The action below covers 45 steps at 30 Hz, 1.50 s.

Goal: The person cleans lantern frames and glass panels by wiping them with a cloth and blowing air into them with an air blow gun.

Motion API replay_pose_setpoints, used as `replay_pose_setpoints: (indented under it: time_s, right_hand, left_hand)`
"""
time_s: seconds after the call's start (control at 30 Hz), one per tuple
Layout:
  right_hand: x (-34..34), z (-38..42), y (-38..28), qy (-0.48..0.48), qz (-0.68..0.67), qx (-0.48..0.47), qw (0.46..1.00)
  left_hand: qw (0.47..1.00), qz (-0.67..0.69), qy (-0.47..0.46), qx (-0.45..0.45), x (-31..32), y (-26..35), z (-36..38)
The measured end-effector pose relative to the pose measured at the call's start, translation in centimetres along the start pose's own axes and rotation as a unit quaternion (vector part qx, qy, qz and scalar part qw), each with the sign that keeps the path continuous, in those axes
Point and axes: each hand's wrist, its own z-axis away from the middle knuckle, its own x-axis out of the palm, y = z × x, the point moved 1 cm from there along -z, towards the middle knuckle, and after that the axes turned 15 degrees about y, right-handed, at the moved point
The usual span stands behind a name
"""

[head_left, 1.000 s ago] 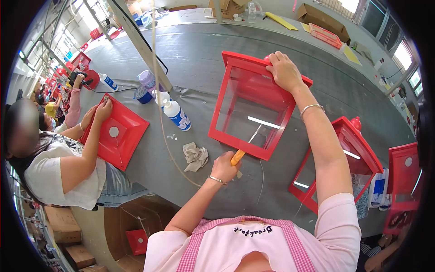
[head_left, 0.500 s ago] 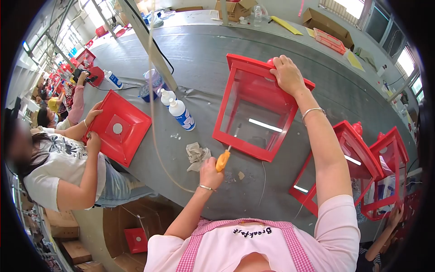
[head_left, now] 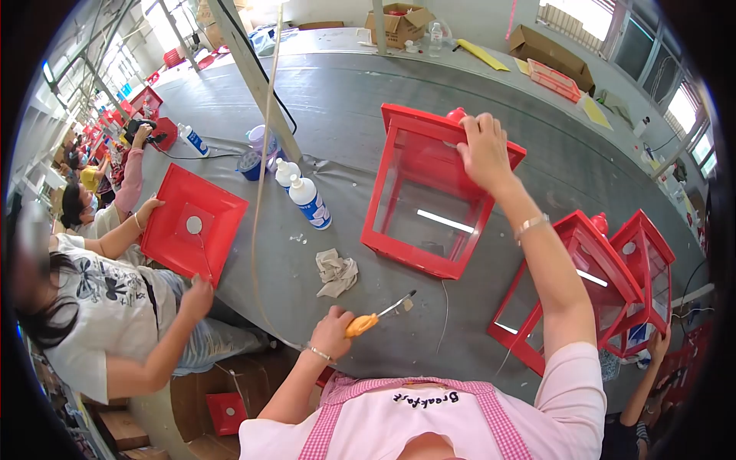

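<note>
Red lantern point(head_left: 441, 203) on gray table point(head_left: 345, 84), top gripped by right hand point(head_left: 487, 156), fingers over roof edge, arm stretched forward. Screwdriver point(head_left: 363, 325) now pulled back from lantern's lower edge, near crumpled rag point(head_left: 336, 272); left hand point(head_left: 333, 336) lower, forearm slanted, fingers wrapped round orange handle.

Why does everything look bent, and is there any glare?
In the head view, black corners and a bowed table edge suggest a very wide lens; a white streak glares across the clear pane of the red lantern; the upper-right window looks washed out.
</note>
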Motion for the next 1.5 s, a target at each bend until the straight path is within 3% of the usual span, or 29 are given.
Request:
replay_pose_setpoints:
  time_s: [0.07,0.1,0.13,0.2,0.27,0.3,0.33,0.4,0.43,0.53,0.57,0.67,0.7,0.77,0.9,1.07,1.13,1.27,1.3,1.4,1.43,1.5]
  right_hand:
    - [-3.0,1.7,-3.7,0.030,-0.095,0.003,0.995]
    - [-5.2,2.5,-6.0,-0.086,-0.215,0.084,0.969]
    - [-7.5,3.5,-8.5,-0.199,-0.329,0.164,0.909]
    - [-9.4,7.6,-12.5,-0.335,-0.470,0.082,0.812]
    - [-9.9,12.7,-15.7,-0.486,-0.510,0.176,0.687]
    - [-9.3,15.2,-16.5,-0.484,-0.510,0.175,0.689]
    - [-8.0,17.9,-16.9,-0.421,-0.570,0.335,0.621]
    - [-5.2,21.0,-17.0,-0.254,-0.626,0.608,0.417]
    - [-4.2,20.9,-17.0,-0.256,-0.628,0.604,0.420]
    - [-2.0,20.2,-16.9,-0.019,-0.738,0.602,0.305]
    - [-1.5,19.7,-16.7,-0.023,-0.739,0.600,0.305]
    - [0.8,16.0,-15.3,0.122,-0.668,0.657,0.328]
    - [1.2,14.2,-14.8,0.120,-0.672,0.653,0.328]
    - [1.1,10.2,-13.3,0.137,-0.699,0.590,0.381]
    - [4.5,3.8,-7.8,0.176,-0.719,0.557,0.377]
    - [13.2,-0.9,-0.6,0.187,-0.760,0.495,0.378]
    - [18.2,-2.0,2.6,0.182,-0.746,0.482,0.422]
    - [26.4,0.9,7.6,0.206,-0.673,0.561,0.435]
    - [27.0,1.2,7.6,0.199,-0.675,0.563,0.434]
    - [26.2,3.4,7.4,0.047,-0.588,0.693,0.414]
    - [25.4,3.9,7.3,0.053,-0.586,0.695,0.414]
    - [23.7,4.1,6.7,-0.100,-0.538,0.653,0.524]
  left_hand:
    - [0.998,-0.029,0.061,-0.002,0.6,-0.8,1.6]
    - [0.998,-0.028,0.061,-0.004,0.9,-0.9,2.1]
    - [0.996,-0.042,0.075,-0.028,1.2,-1.3,2.5]
    - [0.990,-0.074,0.100,-0.071,1.3,-2.1,3.2]
    - [0.989,-0.074,0.103,-0.071,1.4,-2.3,3.6]
    - [0.989,-0.073,0.110,-0.073,1.4,-2.4,3.6]
    - [0.987,-0.071,0.119,-0.075,1.4,-2.4,3.6]
    - [0.988,-0.073,0.117,-0.070,1.3,-2.7,3.7]
    - [0.989,-0.075,0.112,-0.066,1.3,-2.9,3.8]
    - [0.990,-0.077,0.103,-0.061,1.8,-3.0,4.2]
    - [0.991,-0.079,0.097,-0.053,1.9,-3.0,4.2]
    - [0.991,-0.074,0.105,-0.046,2.2,-3.3,4.1]
    - [0.990,-0.066,0.112,-0.047,2.4,-3.5,4.1]
    - [0.990,-0.060,0.114,-0.050,2.6,-4.0,4.0]
    - [0.989,-0.049,0.120,-0.066,2.8,-4.1,3.6]
    - [0.989,-0.054,0.115,-0.082,2.6,-3.9,3.6]
    - [0.990,-0.059,0.103,-0.082,2.2,-4.0,3.1]
    - [0.989,-0.048,0.114,-0.078,2.2,-4.1,3.0]
    - [0.988,-0.048,0.116,-0.086,2.2,-4.1,2.9]
    - [0.987,-0.061,0.113,-0.095,1.9,-3.8,2.7]
    - [0.988,-0.061,0.108,-0.090,1.9,-3.6,3.1]
    - [0.987,-0.062,0.119,-0.088,2.0,-3.6,3.1]
